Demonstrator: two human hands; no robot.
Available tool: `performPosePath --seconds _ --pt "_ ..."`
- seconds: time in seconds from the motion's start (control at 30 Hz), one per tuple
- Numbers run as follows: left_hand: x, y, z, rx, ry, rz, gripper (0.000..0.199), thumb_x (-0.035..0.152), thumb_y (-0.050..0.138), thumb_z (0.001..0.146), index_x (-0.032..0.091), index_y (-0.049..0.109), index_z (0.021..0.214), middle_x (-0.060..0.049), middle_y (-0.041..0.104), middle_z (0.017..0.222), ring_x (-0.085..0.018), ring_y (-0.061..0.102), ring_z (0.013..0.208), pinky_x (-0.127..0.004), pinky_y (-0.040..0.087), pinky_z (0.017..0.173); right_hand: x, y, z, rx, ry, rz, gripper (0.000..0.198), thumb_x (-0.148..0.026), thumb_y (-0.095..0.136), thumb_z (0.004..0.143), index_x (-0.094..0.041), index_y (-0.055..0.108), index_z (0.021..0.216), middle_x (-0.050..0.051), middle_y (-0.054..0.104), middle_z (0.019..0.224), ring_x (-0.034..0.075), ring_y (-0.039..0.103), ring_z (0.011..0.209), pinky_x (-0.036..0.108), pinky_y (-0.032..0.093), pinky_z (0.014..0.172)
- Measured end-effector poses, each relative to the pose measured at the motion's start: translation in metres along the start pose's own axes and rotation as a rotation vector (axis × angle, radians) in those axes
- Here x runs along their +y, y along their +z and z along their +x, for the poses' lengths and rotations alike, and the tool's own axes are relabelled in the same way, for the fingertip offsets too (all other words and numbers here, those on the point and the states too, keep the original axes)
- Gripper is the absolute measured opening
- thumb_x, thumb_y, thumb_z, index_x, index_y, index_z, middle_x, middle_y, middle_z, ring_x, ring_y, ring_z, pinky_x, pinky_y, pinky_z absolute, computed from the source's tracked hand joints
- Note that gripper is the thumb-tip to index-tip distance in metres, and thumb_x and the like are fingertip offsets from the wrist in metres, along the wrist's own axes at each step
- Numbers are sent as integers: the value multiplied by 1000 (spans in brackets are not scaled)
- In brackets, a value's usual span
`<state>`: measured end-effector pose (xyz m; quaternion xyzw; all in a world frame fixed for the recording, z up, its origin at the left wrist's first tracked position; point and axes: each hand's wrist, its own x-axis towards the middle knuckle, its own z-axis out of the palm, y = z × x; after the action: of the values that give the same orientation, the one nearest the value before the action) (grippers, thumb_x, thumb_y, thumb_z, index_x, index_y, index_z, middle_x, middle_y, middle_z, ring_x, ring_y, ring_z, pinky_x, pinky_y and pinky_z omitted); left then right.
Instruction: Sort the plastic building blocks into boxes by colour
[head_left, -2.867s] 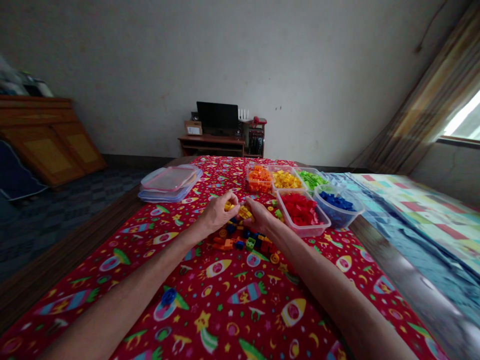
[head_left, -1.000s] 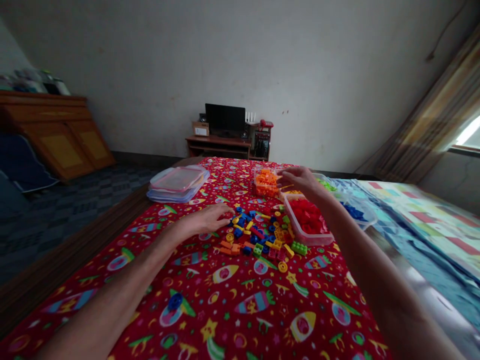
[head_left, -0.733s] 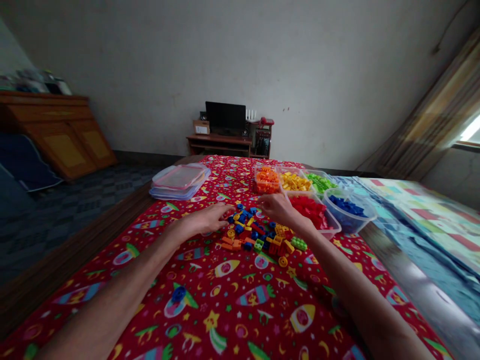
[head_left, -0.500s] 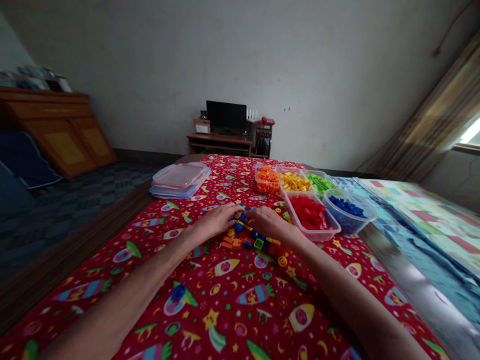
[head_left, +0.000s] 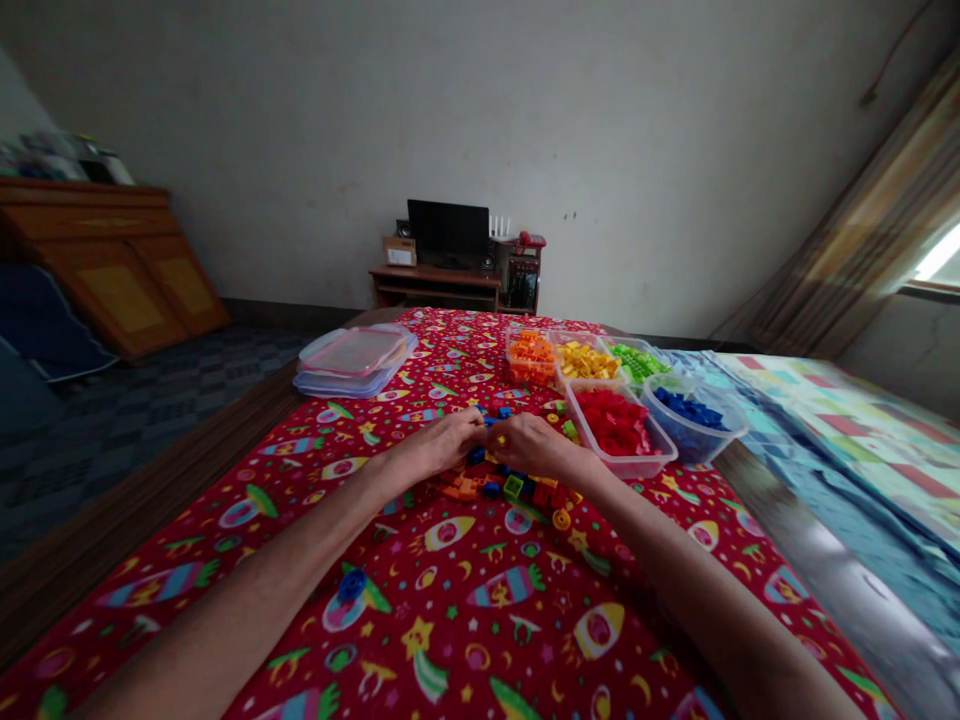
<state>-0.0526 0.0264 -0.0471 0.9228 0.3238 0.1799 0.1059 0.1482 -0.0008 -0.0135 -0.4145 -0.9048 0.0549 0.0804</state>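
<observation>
My left hand (head_left: 456, 440) and my right hand (head_left: 531, 445) meet over a loose pile of mixed plastic building blocks. The fingers of both are closed, gripping small building blocks between the fingertips; a bit of blue shows there, but the fingers cover most of it. Around them on the cloth lie orange blocks (head_left: 459, 487), a green block (head_left: 514, 487) and a yellow wheel-like piece (head_left: 561, 519). Closer to me, a blue round piece (head_left: 352, 585) lies alone beside my left forearm.
Right of the pile stand clear tubs of sorted blocks: orange (head_left: 531, 372), yellow (head_left: 589, 362), green (head_left: 637, 362), red (head_left: 619, 425) and blue (head_left: 688, 408). Stacked lids (head_left: 356, 360) lie at the left table edge. A patterned red cloth (head_left: 450, 590) covers the table.
My hands have drawn closer together over the pile, fingertips now almost touching. The view has shifted slightly; the tubs, lids and lone blue piece stay in place.
</observation>
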Motion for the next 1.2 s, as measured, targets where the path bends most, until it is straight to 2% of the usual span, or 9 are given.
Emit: performPosePath --seconds 0.17,0.4,0.57,0.67,0.77,0.83,0.93,1.0,1.2 --pt "0 0 -8 51 -15 5 28 3 46 77 17 65 93 -2 56 82 -14 53 74 -23 45 69 -10 -2 1 -81 -52 -87 25 -20 46 91 -13 70 94 11 70 80 17 60 69 25 37 59" --pt "-1 0 -11 112 108 -15 20 12 44 86 19 60 96 -4 60 91 -16 55 84 -26 47 77 -14 -8 -3 -78 -40 -46 21 -17 50 87 -13 69 96 10 70 85 15 59 71 23 34 59" --pt "-10 -3 -4 124 -89 125 17 27 46 88 18 60 86 -5 60 84 -16 56 78 -25 45 72 1 1 0 81 52 138 14 -12 55 76 -12 65 86 4 64 74 12 51 63 23 32 57" --pt "-7 -16 1 103 -238 154 19 28 46 83 19 59 73 -2 59 71 -15 52 66 -24 40 63 11 -1 4 239 199 387 15 -12 53 73 -15 62 85 -1 59 67 10 47 60 21 33 56" --pt "-3 -32 -1 3 -319 103 23 31 46 79 19 55 62 1 54 57 -12 45 53 -23 34 53 16 -6 6 237 363 748 17 -14 44 76 -17 60 84 -4 55 62 9 43 52 20 34 51" --pt "-1 -40 -6 -134 -347 50 28 35 45 79 19 55 59 2 51 52 -11 41 49 -23 30 49 17 -8 6 191 393 921 15 -19 44 77 -17 58 78 -4 54 62 8 42 50 19 34 49" --pt "4 -47 -12 -348 -346 -44 32 40 44 81 18 60 65 1 57 58 -12 47 51 -22 32 48 18 -9 6 158 336 998 12 -26 51 75 -17 57 70 -4 51 62 8 43 52 19 34 48" --pt "10 -48 -14 -425 -364 -62 28 40 46 80 18 63 75 -1 63 68 -14 53 58 -22 35 50 16 -10 5 145 296 973 14 -28 53 74 -17 57 67 -5 49 59 8 43 52 20 33 48" --pt "32 -34 -9 -326 -390 94 29 36 54 76 18 58 99 -4 66 88 -18 60 74 -23 42 60 1 -14 5 179 264 818 14 -21 49 73 -16 55 61 -6 43 52 7 38 50 21 28 50"
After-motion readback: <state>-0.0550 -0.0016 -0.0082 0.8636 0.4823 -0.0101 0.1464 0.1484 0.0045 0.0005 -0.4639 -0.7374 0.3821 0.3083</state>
